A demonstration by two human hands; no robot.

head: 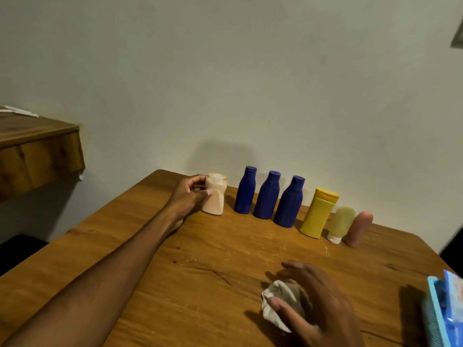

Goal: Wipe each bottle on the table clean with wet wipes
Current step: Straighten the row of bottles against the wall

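Note:
A row of bottles stands along the far edge of the wooden table point(205, 276). My left hand point(187, 196) grips the pale peach bottle point(215, 196) at the row's left end; it stands upright on the table. To its right stand three blue bottles point(265, 196), a yellow bottle point(319, 212), a small pale yellow tube point(342, 222) on its white cap and a pink tube point(358, 229). Near the front, my right hand point(315, 304) holds a crumpled, soiled wet wipe point(278, 304) just above the table.
A blue wet-wipe pack point(443, 309) lies at the table's right edge. A wooden shelf point(37, 151) juts from the wall at the left, above table height. The wall runs right behind the bottles.

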